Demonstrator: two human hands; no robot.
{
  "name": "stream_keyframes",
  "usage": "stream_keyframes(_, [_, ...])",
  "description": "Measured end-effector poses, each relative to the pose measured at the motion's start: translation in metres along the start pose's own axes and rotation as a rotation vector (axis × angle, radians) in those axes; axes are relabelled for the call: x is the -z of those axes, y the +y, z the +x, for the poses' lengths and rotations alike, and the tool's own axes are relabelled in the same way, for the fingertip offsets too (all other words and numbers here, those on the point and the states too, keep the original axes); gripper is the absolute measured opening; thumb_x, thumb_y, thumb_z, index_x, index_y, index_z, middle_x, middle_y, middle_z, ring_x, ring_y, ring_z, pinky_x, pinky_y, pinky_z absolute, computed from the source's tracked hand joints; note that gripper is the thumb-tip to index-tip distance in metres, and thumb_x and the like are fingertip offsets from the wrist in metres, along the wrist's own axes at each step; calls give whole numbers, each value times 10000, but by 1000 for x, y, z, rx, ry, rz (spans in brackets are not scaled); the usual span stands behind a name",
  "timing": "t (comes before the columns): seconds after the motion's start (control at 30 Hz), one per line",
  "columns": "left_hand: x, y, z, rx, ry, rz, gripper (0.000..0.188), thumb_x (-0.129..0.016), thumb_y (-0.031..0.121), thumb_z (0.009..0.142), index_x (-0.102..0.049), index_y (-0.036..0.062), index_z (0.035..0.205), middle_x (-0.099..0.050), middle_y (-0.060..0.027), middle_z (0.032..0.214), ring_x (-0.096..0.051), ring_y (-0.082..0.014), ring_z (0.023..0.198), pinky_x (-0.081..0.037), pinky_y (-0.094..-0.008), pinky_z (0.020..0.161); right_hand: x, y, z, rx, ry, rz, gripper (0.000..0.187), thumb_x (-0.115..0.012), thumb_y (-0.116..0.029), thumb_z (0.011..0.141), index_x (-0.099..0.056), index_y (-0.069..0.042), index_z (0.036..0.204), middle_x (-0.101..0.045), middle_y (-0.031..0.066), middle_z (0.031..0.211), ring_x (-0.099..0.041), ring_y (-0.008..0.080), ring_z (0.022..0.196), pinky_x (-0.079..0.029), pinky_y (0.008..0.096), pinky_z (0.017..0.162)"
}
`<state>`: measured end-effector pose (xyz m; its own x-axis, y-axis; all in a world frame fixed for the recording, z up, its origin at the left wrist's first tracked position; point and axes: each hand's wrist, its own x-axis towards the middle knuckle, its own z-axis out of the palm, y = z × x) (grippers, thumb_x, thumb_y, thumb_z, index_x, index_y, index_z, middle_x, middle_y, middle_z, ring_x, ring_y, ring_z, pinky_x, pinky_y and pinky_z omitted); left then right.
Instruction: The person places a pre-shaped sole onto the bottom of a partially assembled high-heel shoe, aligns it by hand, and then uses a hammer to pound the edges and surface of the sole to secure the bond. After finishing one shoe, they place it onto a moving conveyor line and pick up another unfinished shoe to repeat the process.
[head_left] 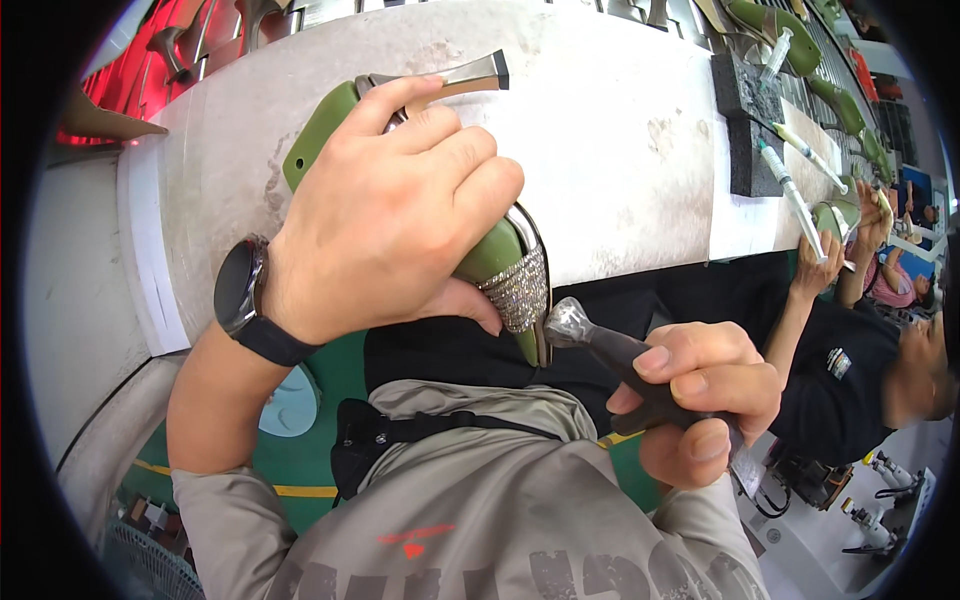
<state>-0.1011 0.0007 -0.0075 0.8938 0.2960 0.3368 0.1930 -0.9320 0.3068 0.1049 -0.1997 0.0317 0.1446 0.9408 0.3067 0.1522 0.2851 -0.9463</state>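
My left hand (400, 190) is wrapped over a high-heeled shoe (520, 290) mounted on a green shoe last (310, 140), sole facing right. A glittering rhinestone band crosses the shoe near its pointed green toe. Its slim heel (475, 75) with a black tip sticks out beyond my fingers. My right hand (705, 390) grips a dark metal hammer (615, 350). The hammer's shiny rounded face is right beside the sole edge near the toe; whether it touches I cannot tell. Much of the shoe's middle is hidden under my left hand.
A pale worktable (620, 150) stretches ahead of me. At its right, syringes (795, 195) lean against a black foam block (745, 130). A co-worker (840, 370) in dark clothes sits on the right, handling another green last. Racks with shoes (780, 35) run along the far side.
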Motion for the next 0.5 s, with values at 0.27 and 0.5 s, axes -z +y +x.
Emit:
stream_keyframes(0.27, [1, 2, 1, 15, -26, -1, 798, -821, 610, 517, -649, 60, 1069, -673, -56, 962, -663, -282, 942, -432, -538, 1124, 7, -5, 58, -135, -181, -32, 407, -691, -418, 1014, -594, -23, 981, -712, 245, 935, -623, 148, 532, -540, 245, 472])
stream_keyframes(0.5, [-2, -3, -2, 9, 6, -6, 783, -841, 612, 557, -649, 51, 1067, -679, -67, 962, -672, -291, 947, -436, -536, 1106, 14, -5, 36, -210, 128, 197, 308, -607, -281, 1056, -599, 13, 1146, -678, 280, 1084, -689, 209, 705, -620, 339, 687])
